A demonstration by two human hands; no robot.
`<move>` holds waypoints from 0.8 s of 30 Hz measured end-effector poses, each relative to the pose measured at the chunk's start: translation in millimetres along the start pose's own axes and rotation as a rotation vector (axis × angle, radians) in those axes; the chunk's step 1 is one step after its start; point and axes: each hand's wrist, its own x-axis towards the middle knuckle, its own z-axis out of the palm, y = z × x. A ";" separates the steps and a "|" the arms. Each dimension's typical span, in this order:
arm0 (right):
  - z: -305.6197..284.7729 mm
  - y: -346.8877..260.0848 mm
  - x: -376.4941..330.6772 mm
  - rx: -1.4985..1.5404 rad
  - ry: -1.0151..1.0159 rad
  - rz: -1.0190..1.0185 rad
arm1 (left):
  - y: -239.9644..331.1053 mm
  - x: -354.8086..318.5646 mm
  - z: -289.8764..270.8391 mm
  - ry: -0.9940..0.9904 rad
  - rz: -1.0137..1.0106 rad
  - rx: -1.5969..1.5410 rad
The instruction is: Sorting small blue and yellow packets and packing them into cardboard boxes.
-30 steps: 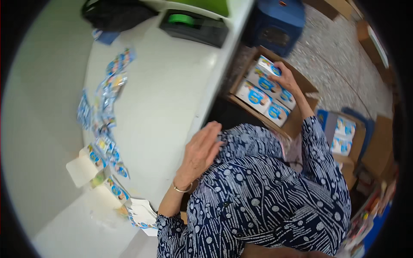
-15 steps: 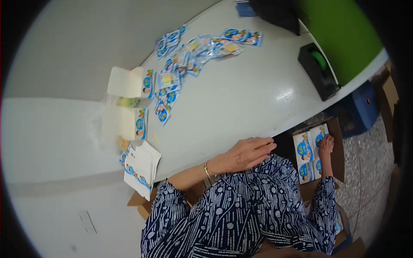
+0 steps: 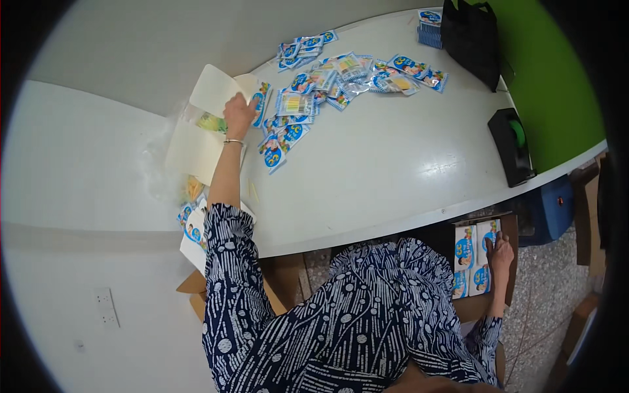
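My left hand (image 3: 240, 116) reaches to the far left of the table, its fingers curled at the edge of a small white box (image 3: 260, 108) with a blue printed side and raised flaps. Part of the grip is hidden. Beside it lies a clear bag with green contents (image 3: 211, 122). Low on the right, my right hand (image 3: 502, 254) is in an open brown carton (image 3: 508, 224). Its thumb and fingers close over the outer edge of a small printed box (image 3: 485, 237). Other such boxes (image 3: 464, 249) sit in rows next to it.
Many blue-and-white sachets (image 3: 295, 103) lie scattered over the white table (image 3: 373, 150). A black tape dispenser (image 3: 511, 147) and a black bag (image 3: 470, 42) stand along the right side. Flat white cartons (image 3: 193, 245) lie near my left sleeve. A blue container (image 3: 557, 209) stands beyond the carton.
My left hand has swung from the table's front edge up and left to the small white box. The right hand stays at the boxes in the carton. The view has shifted slightly.
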 end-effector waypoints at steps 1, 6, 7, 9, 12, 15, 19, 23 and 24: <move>-16.4 1.7 -1.8 0.027 0.155 -0.207 | -22.8 -6.5 3.0 -0.150 -0.075 0.080; -210.5 -115.8 9.3 0.538 -0.100 -0.164 | -4.5 -19.8 -4.3 -0.167 -0.073 0.240; -226.2 -132.9 18.1 0.795 -0.268 -0.040 | 19.6 -22.7 -12.7 -0.053 0.057 0.118; -216.3 -151.5 39.4 0.866 -0.107 -0.264 | 85.3 -34.2 -42.1 0.080 0.357 -0.117; -197.2 -198.9 84.0 0.864 0.118 -0.469 | 160.4 -89.5 -51.8 -0.023 0.716 -0.155; -179.2 -214.2 113.2 0.924 0.090 -0.449 | 227.8 -114.2 -74.1 -0.182 0.930 -0.280; -150.6 -217.3 119.7 1.126 0.031 -0.359 | 233.3 -85.4 -68.7 0.082 0.969 -0.770; -149.2 -222.4 122.5 1.129 0.171 -0.318 | 146.4 3.3 -0.7 -0.030 0.543 -0.520; -149.7 -225.1 127.6 1.133 0.168 -0.329 | 124.3 10.3 16.1 -0.103 0.467 -0.279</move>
